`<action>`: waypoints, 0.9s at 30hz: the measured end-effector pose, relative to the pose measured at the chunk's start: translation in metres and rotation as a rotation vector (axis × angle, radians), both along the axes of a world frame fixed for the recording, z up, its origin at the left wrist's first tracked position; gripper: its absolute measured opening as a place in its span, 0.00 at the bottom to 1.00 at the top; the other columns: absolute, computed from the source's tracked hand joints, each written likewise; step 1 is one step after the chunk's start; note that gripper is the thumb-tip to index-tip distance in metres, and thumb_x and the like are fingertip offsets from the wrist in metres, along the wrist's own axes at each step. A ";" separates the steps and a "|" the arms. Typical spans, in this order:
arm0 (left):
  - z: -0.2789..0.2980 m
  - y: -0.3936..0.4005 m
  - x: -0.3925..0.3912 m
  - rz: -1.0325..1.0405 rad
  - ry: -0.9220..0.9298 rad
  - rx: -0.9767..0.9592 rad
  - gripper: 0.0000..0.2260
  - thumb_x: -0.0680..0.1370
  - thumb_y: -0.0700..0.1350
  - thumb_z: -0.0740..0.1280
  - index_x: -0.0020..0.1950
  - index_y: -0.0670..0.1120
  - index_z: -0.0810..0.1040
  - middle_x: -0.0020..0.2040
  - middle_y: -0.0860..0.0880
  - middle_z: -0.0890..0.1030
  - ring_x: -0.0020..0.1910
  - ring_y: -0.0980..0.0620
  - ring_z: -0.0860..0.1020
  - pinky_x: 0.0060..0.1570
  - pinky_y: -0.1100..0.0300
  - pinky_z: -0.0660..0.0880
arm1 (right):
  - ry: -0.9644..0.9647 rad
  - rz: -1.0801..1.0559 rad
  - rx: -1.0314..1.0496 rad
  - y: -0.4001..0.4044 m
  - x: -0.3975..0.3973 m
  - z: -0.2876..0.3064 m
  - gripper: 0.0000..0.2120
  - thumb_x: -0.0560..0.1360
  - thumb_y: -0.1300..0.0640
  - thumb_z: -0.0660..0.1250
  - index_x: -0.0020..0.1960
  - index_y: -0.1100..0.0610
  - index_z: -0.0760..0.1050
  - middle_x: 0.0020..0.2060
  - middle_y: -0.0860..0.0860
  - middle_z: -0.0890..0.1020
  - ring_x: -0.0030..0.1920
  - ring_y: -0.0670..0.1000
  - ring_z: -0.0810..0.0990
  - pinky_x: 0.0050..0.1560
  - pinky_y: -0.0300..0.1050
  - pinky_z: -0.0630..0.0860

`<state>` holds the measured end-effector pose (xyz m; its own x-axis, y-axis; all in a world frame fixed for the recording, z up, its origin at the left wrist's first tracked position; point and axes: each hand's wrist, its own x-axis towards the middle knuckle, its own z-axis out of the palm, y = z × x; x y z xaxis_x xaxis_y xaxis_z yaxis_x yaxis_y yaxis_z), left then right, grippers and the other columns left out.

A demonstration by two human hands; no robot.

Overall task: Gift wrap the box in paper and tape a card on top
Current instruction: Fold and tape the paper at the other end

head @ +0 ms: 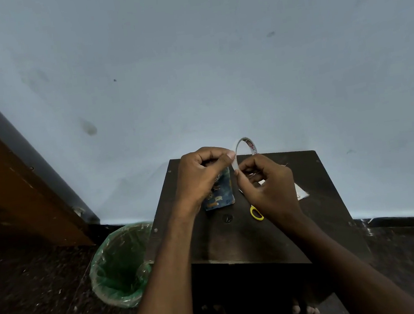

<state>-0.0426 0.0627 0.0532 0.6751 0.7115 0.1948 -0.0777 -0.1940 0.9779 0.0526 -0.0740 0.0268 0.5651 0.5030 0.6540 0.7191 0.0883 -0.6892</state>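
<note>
A small box wrapped in blue patterned paper [220, 194] lies on the dark table [236, 236], partly hidden under my left hand [202, 173]. Both hands are raised above it. My right hand [266, 183] holds a thin, nearly used-up tape roll [245, 147] by its lower rim. The thumb and fingers of my left hand pinch the tape's edge at the roll's left side. A white card [301, 192] lies on the table to the right, mostly hidden behind my right hand.
Yellow-handled scissors [256, 213] lie on the table below my right hand. A bin with a green liner [121, 266] stands on the floor left of the table. A pale blue wall rises right behind the table, and a wooden door stands at far left.
</note>
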 end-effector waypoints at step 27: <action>-0.006 -0.007 0.009 0.155 0.084 0.184 0.04 0.80 0.43 0.75 0.48 0.52 0.87 0.49 0.60 0.88 0.48 0.57 0.86 0.54 0.56 0.82 | 0.189 -0.130 -0.147 0.009 -0.001 0.003 0.07 0.70 0.56 0.71 0.34 0.53 0.77 0.26 0.47 0.80 0.29 0.49 0.79 0.35 0.51 0.78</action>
